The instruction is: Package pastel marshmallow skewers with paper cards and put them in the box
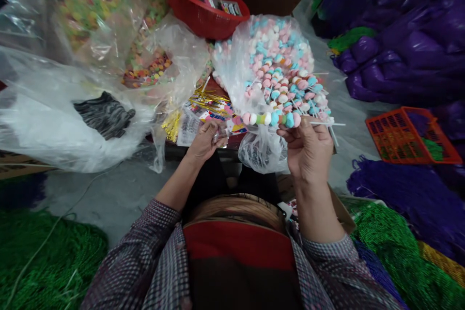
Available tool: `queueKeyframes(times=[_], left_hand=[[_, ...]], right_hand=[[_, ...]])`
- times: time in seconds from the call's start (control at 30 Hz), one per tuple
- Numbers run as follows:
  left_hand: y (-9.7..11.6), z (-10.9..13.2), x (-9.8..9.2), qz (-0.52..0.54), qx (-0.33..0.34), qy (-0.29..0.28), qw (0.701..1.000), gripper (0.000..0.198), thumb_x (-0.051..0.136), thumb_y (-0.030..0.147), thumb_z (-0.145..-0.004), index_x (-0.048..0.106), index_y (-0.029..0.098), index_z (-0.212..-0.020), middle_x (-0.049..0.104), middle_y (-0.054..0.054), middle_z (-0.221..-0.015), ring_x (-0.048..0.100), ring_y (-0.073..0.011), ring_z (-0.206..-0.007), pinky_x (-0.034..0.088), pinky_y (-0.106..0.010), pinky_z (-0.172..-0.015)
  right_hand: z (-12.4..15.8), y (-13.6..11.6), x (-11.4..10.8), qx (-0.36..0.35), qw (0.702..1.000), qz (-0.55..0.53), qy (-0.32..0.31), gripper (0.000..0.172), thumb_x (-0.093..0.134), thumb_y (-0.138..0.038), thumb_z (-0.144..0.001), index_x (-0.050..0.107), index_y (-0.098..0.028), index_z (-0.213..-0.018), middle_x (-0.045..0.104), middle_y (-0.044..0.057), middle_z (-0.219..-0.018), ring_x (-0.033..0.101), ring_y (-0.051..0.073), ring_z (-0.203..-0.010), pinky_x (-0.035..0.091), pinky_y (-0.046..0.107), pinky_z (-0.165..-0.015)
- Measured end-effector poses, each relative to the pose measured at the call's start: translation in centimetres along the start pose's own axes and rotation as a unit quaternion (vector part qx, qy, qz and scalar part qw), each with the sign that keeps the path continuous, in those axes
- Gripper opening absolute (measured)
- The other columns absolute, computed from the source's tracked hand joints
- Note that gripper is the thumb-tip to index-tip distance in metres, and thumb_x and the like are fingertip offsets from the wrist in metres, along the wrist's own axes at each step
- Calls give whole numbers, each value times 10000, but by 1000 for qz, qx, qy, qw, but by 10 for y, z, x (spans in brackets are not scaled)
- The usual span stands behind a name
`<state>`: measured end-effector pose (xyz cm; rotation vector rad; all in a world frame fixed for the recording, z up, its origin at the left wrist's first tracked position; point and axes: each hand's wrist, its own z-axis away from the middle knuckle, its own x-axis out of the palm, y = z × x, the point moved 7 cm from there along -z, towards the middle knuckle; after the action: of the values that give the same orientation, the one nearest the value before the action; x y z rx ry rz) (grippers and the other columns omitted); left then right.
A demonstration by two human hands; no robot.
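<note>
My right hand is closed on the white stick of a candy skewer, held level with its pastel pink, white, green and blue pieces pointing left. Across from its tip, my left hand pinches the edge of a small clear plastic bag. Below and between the hands lie printed bags and gold twist ties. Just beyond my right hand, many similar skewers are heaped in and on a large clear bag.
A red plastic basket with packets stands at the back. Clear bags of colourful ring candies fill the left side. An orange crate, purple sacks and green bead strands lie around on the floor.
</note>
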<state>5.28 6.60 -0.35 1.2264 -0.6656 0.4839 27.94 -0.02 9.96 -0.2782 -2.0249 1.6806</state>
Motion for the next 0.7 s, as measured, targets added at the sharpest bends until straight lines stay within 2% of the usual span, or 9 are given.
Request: queueKeyframes(times=[0.13,0.23,0.37,0.53,0.7], left_hand=[[1,1,-1,-4,-4,19,1000,442,884,415,-759,548,171,-609,560,58,-602,347,-16,-422,326,-185,-414],[3,2,-1,-13,-9,34,999,413,877,421,-767,579,175,-620,588,52,-609,359,-20,-420,330,-191,-415],[5,1,-2,-10,-10,38,999,338,863,355,-793,624,180,-630,541,56,-548,364,-32,-409,319,-202,-406],[7,-2,-2,22,13,11,1000,379,972,385,-607,655,179,-623,594,56,-551,434,-47,-393,319,-192,-371],[4,-3,2,23,27,-40,999,478,989,512,-491,689,173,-644,602,62,-513,421,-41,-341,415,-202,-374]], right_hand=[[2,10,0,41,999,-19,-3,337,860,-485,-738,651,-240,-839,723,-41,-747,714,103,-611,612,228,-568],[5,9,-2,36,999,-15,-8,329,856,-475,-748,641,-236,-820,698,-51,-692,704,99,-590,608,231,-579],[8,5,-10,26,1000,2,7,324,863,-456,-738,626,-236,-766,658,-63,-635,672,98,-539,594,246,-571],[8,1,-18,36,999,-19,13,302,858,-427,-755,636,-221,-763,664,-66,-639,663,89,-513,571,238,-550],[11,9,-17,81,995,-50,22,359,885,-487,-703,657,-214,-753,686,-65,-607,640,89,-489,556,229,-522]])
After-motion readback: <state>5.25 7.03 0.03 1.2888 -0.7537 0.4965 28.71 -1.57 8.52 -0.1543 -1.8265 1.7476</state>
